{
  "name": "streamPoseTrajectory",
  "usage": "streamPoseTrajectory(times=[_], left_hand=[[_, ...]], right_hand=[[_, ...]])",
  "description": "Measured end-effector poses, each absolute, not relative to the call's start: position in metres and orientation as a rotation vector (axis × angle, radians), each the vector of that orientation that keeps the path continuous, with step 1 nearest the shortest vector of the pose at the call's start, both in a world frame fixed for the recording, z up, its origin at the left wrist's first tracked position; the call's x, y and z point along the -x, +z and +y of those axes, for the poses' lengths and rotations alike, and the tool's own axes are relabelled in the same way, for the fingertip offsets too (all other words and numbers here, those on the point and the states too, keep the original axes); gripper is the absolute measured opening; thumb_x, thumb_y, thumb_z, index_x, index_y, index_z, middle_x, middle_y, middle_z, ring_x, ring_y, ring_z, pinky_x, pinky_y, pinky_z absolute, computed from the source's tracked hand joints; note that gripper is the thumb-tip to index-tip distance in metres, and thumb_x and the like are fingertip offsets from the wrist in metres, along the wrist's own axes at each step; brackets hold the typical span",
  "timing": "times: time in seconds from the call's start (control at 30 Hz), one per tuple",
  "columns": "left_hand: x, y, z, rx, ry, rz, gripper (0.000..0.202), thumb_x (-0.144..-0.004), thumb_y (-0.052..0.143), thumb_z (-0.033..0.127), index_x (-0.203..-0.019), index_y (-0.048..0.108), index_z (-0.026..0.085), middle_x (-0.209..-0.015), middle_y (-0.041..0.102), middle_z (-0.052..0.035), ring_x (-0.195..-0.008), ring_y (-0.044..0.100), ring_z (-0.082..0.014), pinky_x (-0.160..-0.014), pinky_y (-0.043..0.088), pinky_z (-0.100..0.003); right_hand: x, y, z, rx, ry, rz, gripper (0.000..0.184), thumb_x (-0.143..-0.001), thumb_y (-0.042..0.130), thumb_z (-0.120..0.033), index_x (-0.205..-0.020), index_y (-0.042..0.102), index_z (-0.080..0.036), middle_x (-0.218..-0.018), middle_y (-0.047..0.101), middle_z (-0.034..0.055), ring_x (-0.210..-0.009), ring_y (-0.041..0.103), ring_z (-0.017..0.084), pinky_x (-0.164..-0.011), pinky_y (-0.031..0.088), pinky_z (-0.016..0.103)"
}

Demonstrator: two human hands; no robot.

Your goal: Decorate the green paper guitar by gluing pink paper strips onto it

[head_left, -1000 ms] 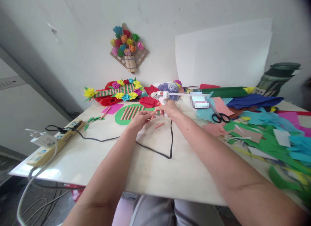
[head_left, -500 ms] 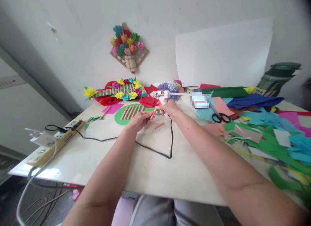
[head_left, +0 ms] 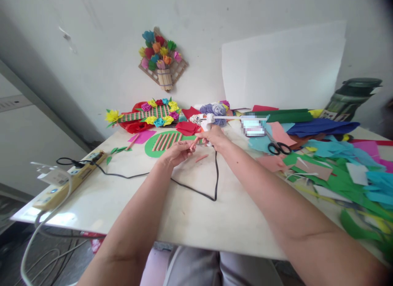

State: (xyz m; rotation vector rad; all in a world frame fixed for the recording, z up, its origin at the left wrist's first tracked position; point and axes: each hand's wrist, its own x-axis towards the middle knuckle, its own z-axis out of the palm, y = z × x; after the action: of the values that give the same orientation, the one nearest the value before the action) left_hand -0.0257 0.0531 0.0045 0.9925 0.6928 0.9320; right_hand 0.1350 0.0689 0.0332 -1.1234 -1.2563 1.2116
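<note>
My left hand (head_left: 175, 151) pinches a thin pink paper stick (head_left: 193, 144) over the white table (head_left: 196, 212). My right hand (head_left: 215, 137) is wrapped round a white hot glue gun (head_left: 205, 121), its nozzle pointing left above the stick. Another pink stick (head_left: 202, 158) lies on the table just below my hands. Behind them sits a green paper half-disc (head_left: 153, 148) with several pink sticks laid across it. The gun's black cord (head_left: 196, 189) loops across the table toward me.
A yellow power strip (head_left: 70, 177) lies at the left edge. Black scissors (head_left: 278, 147) and heaps of coloured paper (head_left: 344, 171) cover the right side. Paper flowers on a striped frame (head_left: 150, 116) stand at the back; a flower craft (head_left: 161, 60) hangs on the wall.
Almost nothing moved. My left hand's grip on the pink stick has shifted slightly under the glue gun.
</note>
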Motion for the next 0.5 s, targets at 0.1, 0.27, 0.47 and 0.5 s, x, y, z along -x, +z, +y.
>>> streamPoseTrajectory(times=[0.1,0.27,0.47,0.5], left_hand=[[0.0270,0.0046,0.0535,-1.018,0.914,0.706,0.015,-0.069,0.067,0.020,-0.080,0.066,0.009,-0.068,0.056,-0.0055,-0.059,0.050,-0.0075,-0.048,0.038,-0.015],[0.0276,0.0033,0.0553,-1.062,0.892,0.744,0.015,-0.066,0.069,0.020,-0.075,0.066,0.008,-0.063,0.054,-0.0035,-0.056,0.048,-0.0065,-0.046,0.037,-0.015],[0.0264,0.0030,0.0544,-1.059,0.870,0.756,0.011,-0.066,0.067,0.015,-0.072,0.066,0.006,-0.062,0.055,-0.0044,-0.056,0.050,-0.0071,-0.045,0.036,-0.016],[0.0262,0.0029,0.0545,-1.046,0.869,0.756,0.011,-0.066,0.067,0.015,-0.073,0.066,0.006,-0.062,0.055,-0.0044,-0.056,0.049,-0.0069,-0.045,0.036,-0.015]], right_hand=[[-0.1348,0.0325,0.0690,1.121,1.180,-1.283,0.020,-0.060,0.069,-0.013,-0.071,0.053,-0.016,-0.045,0.052,-0.0047,-0.035,0.043,0.007,-0.032,0.036,0.018],[-0.1333,0.0323,0.0679,1.149,1.120,-1.339,0.019,-0.060,0.068,-0.012,-0.069,0.052,-0.016,-0.044,0.052,-0.0046,-0.034,0.042,0.007,-0.031,0.034,0.018],[-0.1320,0.0334,0.0677,1.180,1.061,-1.388,0.014,-0.061,0.064,-0.010,-0.066,0.052,-0.016,-0.042,0.050,-0.0047,-0.034,0.043,0.008,-0.032,0.034,0.018],[-0.1319,0.0333,0.0677,1.177,1.048,-1.391,0.014,-0.061,0.064,-0.010,-0.066,0.052,-0.016,-0.042,0.050,-0.0047,-0.034,0.043,0.008,-0.032,0.034,0.018]])
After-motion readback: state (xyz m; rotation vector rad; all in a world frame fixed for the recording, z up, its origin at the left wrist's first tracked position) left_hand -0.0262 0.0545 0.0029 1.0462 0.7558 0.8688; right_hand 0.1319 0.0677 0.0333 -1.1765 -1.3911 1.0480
